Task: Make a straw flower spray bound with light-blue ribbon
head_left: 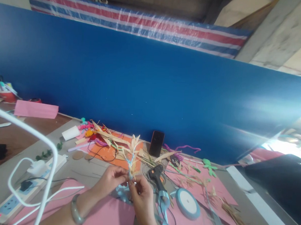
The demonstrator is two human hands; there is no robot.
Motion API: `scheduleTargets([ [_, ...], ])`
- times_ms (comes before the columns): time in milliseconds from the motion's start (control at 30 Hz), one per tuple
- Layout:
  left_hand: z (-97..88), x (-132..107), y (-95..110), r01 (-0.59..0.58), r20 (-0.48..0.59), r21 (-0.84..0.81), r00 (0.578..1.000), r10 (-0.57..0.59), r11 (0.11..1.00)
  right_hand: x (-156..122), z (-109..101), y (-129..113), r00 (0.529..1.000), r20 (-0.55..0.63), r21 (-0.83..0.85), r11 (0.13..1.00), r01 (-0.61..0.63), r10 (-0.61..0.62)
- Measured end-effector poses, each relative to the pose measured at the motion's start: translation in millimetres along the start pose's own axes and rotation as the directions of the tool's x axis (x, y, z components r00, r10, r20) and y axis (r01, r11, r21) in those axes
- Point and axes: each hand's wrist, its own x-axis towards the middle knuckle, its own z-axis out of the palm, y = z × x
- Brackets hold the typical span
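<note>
My left hand (112, 179) and my right hand (143, 193) meet over the front of the table. Both pinch the lower stem of an upright craft flower (134, 146) made of pale, husk-like petals. Light blue ribbon shows along its stem, and more blue ribbon (123, 193) hangs loosely below my fingers. The fingertips hide the exact spot they grip. Just right of my right hand lies a black hot glue gun (157, 178). A spool of blue ribbon (187, 203) rests farther right, with a loose strand trailing near the gun.
Pink paper sheets (108, 216) and an orange sheet (107, 158) lie under scattered dried husks. A phone (156, 143) leans against the blue partition (142, 78). At left stand a power strip (15, 197) and a white curved tube (52, 161). Green and purple pipe cleaners lie right.
</note>
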Motion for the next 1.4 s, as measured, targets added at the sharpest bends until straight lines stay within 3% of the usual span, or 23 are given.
scheduleTargets([
  [333, 3.4, -3, 5, 0.005, 0.017, -0.077, 1.000, -0.003, 0.997, 1, 0, -13, 0.999, -0.017, 0.072, 0.997, -0.041, 0.043],
  [567, 0.5, -3, 7, -0.016, 0.041, -0.012, 0.999, 0.017, 1.000, 2, 2, -14, 0.983, 0.061, 0.268, 0.946, -0.183, 0.172],
  [733, -2.2, -4, 9, -0.023, 0.074, 0.030, 0.997, 0.021, 0.999, 4, 0, -21, 0.966, 0.106, 0.315, 0.914, -0.256, 0.234],
  [933, -1.9, -2, 8, 0.055, 0.039, -0.039, 0.998, -0.053, 0.998, 3, 0, -21, 0.953, 0.143, 0.410, 0.860, -0.304, 0.268],
  [1233, -8.3, 0, 4, 0.220, 0.127, -0.182, 0.972, -0.199, 0.958, 5, -1, -16, 0.911, 0.175, 0.567, 0.719, -0.403, 0.373],
  [1400, -8.3, 0, 9, 0.215, 0.116, -0.202, 0.974, -0.194, 0.956, 5, -7, -20, 0.923, 0.130, 0.497, 0.782, -0.377, 0.363],
])
